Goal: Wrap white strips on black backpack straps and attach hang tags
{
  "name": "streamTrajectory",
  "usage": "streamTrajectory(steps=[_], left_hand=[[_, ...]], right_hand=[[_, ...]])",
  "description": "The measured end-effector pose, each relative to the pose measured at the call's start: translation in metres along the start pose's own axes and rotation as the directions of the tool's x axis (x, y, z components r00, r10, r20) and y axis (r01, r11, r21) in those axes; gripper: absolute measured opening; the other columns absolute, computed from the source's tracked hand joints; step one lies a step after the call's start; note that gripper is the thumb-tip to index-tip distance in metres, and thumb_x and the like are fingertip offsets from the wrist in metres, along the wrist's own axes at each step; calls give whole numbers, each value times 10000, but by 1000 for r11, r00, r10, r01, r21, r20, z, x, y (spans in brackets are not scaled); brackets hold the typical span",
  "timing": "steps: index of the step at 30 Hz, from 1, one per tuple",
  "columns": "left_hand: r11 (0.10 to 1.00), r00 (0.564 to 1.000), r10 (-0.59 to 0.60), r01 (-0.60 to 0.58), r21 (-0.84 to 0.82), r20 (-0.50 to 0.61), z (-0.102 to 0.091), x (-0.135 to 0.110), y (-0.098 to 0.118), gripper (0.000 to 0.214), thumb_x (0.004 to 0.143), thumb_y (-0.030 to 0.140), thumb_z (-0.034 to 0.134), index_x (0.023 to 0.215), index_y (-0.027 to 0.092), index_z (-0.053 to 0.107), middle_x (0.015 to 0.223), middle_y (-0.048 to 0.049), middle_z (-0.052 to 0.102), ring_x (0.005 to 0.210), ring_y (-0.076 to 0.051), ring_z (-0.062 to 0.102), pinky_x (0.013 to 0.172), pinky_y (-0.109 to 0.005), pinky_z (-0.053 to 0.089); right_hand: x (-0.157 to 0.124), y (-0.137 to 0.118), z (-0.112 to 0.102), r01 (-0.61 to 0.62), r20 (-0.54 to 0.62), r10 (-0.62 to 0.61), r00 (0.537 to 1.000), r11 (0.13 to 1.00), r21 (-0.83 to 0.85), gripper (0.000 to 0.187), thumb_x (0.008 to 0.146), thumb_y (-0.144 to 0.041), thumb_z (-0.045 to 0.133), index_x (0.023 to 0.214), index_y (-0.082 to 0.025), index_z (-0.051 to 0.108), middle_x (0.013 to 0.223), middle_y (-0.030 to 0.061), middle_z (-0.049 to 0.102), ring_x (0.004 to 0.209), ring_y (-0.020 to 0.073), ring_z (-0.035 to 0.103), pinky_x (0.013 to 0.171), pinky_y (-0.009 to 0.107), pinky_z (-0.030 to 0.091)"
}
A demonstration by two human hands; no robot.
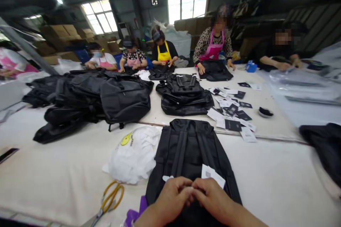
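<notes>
A black backpack (189, 141) lies flat in front of me, its two shoulder straps facing up. Over its lower part, my left hand (174, 193) and my right hand (209, 191) meet with fingertips pinched together. Whatever they hold between them is too small or hidden to make out. White paper tags (213, 175) rest on the backpack just beyond my right hand. A small white piece (167, 178) shows beside my left hand. Something purple (135, 211) is partly hidden by my left forearm.
Scissors with yellow handles (112, 196) lie left of the backpack, near a white plastic bag (135, 156). Black backpacks (125, 99) are piled at left, with more (186, 97) ahead. Scattered tags (231, 113) lie at right. Several people work across the table (279, 163).
</notes>
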State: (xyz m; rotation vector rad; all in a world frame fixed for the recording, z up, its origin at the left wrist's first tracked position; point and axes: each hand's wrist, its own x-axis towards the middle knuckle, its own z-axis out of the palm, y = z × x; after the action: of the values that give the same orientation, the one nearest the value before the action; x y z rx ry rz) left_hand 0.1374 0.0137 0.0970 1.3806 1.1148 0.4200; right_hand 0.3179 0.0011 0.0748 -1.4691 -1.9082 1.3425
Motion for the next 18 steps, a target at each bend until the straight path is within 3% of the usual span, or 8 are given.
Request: streamTrajectory(steps=[4,9,14,18], left_hand=[[977,998,46,-38,211,-32,0,0,4,233,818,260,534,937,170,713,699,-6,684,637,-132,610,632,-237,440],[987,983,-158,152,58,98,3,5,0,290,841,378,511,838,118,640,699,-51,690,594,-146,628,571,-242,455],[967,960,-203,227,-113,195,-5,2,-4,339,813,455,569,848,123,628,668,-32,656,556,-124,582,552,-230,427],[979,973,-192,199,-41,129,-19,1,-7,443,696,574,687,767,137,662,594,26,545,524,-76,432,524,-209,307]], right_hand=[[-4,-1,0,-77,-61,70,996,989,-128,178,828,-222,505,869,-195,677,723,13,697,714,162,640,674,253,412],[-6,-2,-7,-15,-28,9,1000,970,-241,193,826,-247,530,985,-215,636,751,12,705,739,177,652,657,253,385],[-3,-2,-7,52,20,-50,999,991,-126,168,808,-266,564,947,-224,648,697,-12,693,662,147,628,613,229,383],[2,7,-2,27,37,-27,999,1000,-2,150,800,-349,581,873,-251,669,643,-21,679,615,150,616,529,211,396]])
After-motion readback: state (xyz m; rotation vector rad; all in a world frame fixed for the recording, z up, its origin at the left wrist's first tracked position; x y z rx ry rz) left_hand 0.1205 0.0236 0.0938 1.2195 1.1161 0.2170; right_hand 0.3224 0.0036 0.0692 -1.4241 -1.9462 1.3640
